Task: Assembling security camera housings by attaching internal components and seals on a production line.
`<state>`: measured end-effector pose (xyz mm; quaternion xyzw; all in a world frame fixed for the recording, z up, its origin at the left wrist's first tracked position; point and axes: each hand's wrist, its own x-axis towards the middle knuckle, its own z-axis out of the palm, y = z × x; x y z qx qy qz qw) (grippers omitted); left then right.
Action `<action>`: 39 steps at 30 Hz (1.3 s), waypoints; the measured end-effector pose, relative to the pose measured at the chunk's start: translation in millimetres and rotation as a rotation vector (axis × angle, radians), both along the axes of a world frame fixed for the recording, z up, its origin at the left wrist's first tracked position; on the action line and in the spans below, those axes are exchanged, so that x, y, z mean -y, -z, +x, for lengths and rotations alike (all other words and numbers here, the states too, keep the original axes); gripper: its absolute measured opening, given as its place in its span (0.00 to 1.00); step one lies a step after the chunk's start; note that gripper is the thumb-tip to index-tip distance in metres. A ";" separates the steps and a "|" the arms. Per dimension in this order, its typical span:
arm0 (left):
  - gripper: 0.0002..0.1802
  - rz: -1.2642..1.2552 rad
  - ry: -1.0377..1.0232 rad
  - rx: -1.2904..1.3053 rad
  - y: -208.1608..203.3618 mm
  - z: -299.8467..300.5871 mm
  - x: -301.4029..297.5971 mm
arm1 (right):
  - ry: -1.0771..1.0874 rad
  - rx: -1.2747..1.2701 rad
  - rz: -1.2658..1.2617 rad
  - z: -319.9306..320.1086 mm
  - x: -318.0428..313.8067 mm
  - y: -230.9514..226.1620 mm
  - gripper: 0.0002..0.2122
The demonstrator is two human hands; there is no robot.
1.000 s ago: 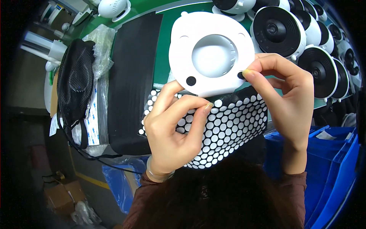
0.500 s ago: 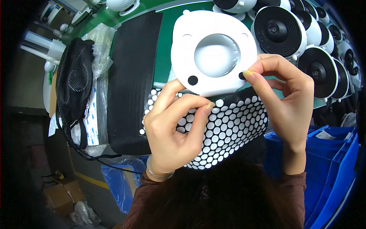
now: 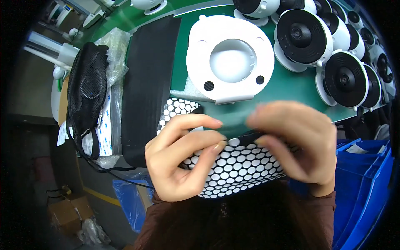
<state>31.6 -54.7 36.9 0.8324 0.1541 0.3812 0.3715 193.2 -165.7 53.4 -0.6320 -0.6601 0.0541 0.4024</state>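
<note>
My left hand (image 3: 183, 156) pinches the upper edge of a sheet of round white stickers on a black backing (image 3: 237, 166), its thumb and forefinger pressed together there. The sheet bends down toward me. My right hand (image 3: 298, 141) is blurred over the sheet's right part, with thumb and fingers apart and nothing visible between them. Beyond both hands lies a white rounded plastic part (image 3: 200, 58) with a large round hollow. Two black textured dots sit on its near side, a left dot (image 3: 208, 86) and a right dot (image 3: 260, 79).
Several white camera-like devices with black round fronts (image 3: 346, 79) crowd the right of the green table (image 3: 225, 114). A black flat board (image 3: 148, 83) and a black mesh pouch (image 3: 87, 83) lie left. Blue bins (image 3: 358, 179) stand below right; a cardboard box (image 3: 71, 212) is on the floor.
My right hand has left the white part's right dot and come down toward me over the sheet. My left hand and the sheet have moved slightly nearer me.
</note>
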 end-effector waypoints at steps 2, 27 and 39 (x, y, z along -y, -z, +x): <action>0.09 0.021 0.026 0.008 1.9 5.2 -1.9 | -0.016 0.019 -0.034 -0.7 1.6 0.7 0.10; 0.05 0.055 0.048 -0.062 3.9 29.9 10.9 | 0.128 0.271 0.229 7.1 13.7 14.0 0.07; 0.05 0.133 -0.221 -0.039 9.1 14.7 6.8 | -0.035 0.080 0.280 13.4 -8.5 -14.2 0.06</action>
